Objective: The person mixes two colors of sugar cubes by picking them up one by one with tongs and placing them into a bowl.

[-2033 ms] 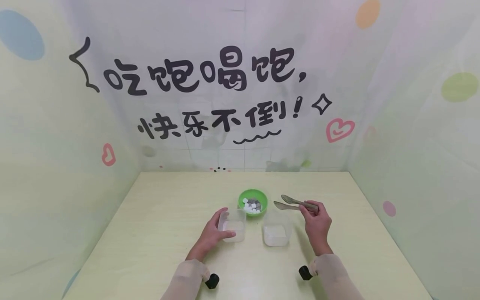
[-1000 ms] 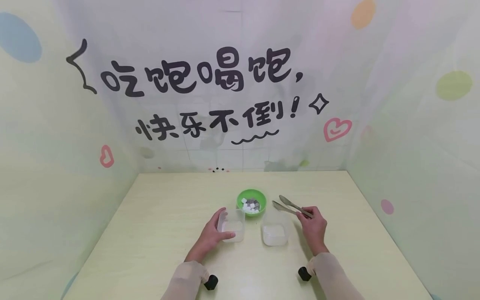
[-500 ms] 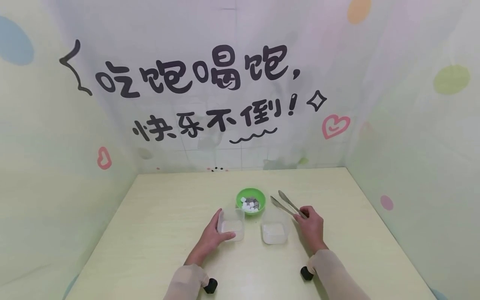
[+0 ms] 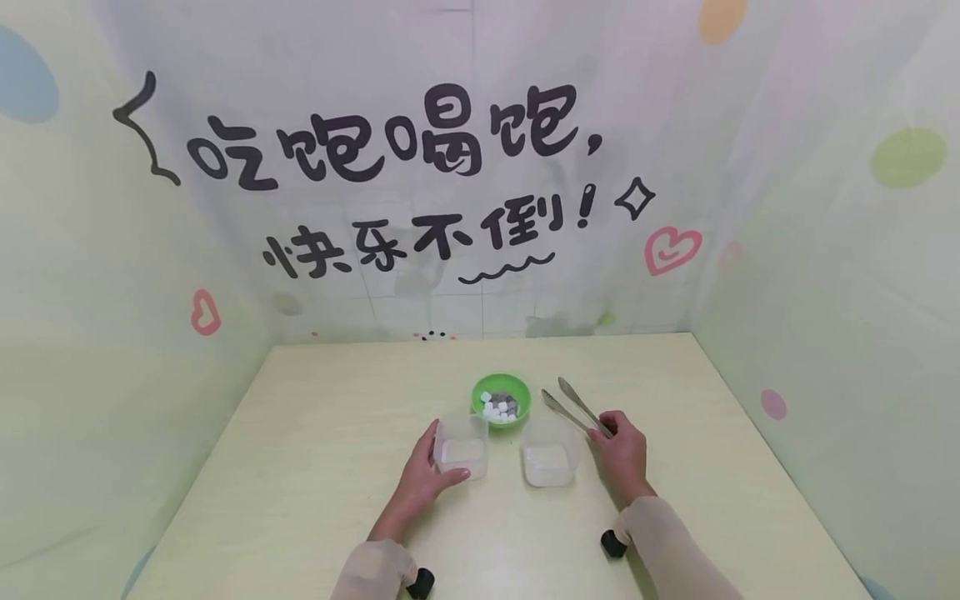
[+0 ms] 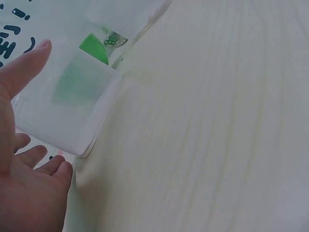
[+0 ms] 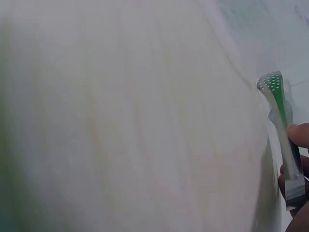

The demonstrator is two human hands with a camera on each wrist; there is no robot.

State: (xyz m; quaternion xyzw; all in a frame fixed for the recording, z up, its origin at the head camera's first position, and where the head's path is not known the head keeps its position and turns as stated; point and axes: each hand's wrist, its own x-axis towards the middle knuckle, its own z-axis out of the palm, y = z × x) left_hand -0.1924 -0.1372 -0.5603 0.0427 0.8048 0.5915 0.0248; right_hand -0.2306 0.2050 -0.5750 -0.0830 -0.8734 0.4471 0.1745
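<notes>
My left hand [image 4: 423, 477] is at the left side of a clear plastic container [image 4: 462, 454], thumb and fingers spread apart around its near corner. In the left wrist view the fingertips [image 5: 63, 169] lie just off the container's wall [image 5: 72, 111]. My right hand [image 4: 624, 446] grips metal tongs [image 4: 573, 404] near their hinged end, and the tips stand apart, pointing away from me. Perforated tips show in the right wrist view, with nothing between them. A second clear container [image 4: 549, 462] stands between the hands. Behind both is a green bowl [image 4: 501, 382] with white and grey cubes.
All of this stands on a pale wood table [image 4: 337, 400]. A printed curtain [image 4: 480, 308] with black lettering and hearts encloses the back and both sides. A black device [image 4: 613, 543] is strapped at the right wrist.
My right hand has come down and slightly left, and the tongs have turned to point more forward. The left hand has drawn back slightly, its thumb now at the container's near edge.
</notes>
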